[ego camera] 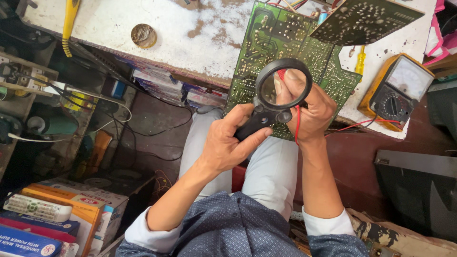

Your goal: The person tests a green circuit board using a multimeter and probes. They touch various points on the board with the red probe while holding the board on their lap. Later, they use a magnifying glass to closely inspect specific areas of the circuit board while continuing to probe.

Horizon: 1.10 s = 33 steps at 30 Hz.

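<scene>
The left hand (pixel 223 143) has its fingers curled tight round the handle of one black magnifying glass (pixel 281 90), held above the green circuit board (pixel 285 43). The right hand (pixel 309 109), fingers closed, pinches one red probe (pixel 283 74) and its wire against that board. A second board (pixel 362 19) overlaps its far edge; one yellow multimeter (pixel 397 90) sits right of it on the table (pixel 119 19).

Electronics repair workshop. Shown by: a worn, paint-flaked workbench (pixel 157 28); green circuit boards (pixel 285 47) laid solder-side up; an analogue multimeter (pixel 397 90) with red and black leads; a solder-paste tin (pixel 144 35); tangled wiring; stacked remote controls (pixel 37 208) and boxed parts underneath.
</scene>
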{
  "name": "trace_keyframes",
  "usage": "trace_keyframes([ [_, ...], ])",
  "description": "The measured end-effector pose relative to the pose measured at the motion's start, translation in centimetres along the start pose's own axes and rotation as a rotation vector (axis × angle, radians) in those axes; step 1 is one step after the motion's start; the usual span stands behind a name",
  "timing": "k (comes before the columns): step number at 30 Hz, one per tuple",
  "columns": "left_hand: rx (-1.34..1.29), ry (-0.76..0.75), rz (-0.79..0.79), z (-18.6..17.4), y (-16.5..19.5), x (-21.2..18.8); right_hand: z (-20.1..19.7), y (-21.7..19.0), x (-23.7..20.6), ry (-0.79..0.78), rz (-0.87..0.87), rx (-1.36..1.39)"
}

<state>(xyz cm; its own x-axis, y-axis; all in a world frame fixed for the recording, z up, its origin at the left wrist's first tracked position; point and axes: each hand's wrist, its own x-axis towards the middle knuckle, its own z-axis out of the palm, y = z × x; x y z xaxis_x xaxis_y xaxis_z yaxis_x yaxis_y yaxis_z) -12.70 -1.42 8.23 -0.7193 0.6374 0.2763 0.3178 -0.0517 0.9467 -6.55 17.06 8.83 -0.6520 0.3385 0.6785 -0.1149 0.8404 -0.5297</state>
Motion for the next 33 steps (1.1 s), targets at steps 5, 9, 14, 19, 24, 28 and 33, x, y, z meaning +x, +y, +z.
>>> trace_keyframes([
  [5,-0.011,-0.008,-0.036,-0.03,-0.02,-0.09,0.08,-0.08,0.02,0.003,0.015,-0.01],
  [9,-0.023,-0.004,-0.028,-0.01,-0.08,-0.17,0.07,0.03,-0.07,-0.002,0.03,-0.014],
  [14,-0.025,0.001,-0.021,0.04,-0.17,-0.2,-0.01,0.23,-0.17,-0.004,0.032,-0.004],
  [19,-0.019,0.003,-0.018,0.03,-0.15,-0.23,-0.01,0.14,-0.17,-0.003,0.018,0.008],
  [24,0.003,-0.003,-0.033,0.03,-0.12,-0.26,0.02,-0.03,-0.12,-0.001,0.031,-0.003],
  [28,-0.007,0.001,-0.022,0.04,-0.19,-0.28,0.12,0.09,-0.19,0.015,0.031,-0.023],
  [33,-0.011,0.004,-0.021,0.01,-0.21,-0.36,0.16,0.36,-0.38,0.019,0.029,-0.009],
])
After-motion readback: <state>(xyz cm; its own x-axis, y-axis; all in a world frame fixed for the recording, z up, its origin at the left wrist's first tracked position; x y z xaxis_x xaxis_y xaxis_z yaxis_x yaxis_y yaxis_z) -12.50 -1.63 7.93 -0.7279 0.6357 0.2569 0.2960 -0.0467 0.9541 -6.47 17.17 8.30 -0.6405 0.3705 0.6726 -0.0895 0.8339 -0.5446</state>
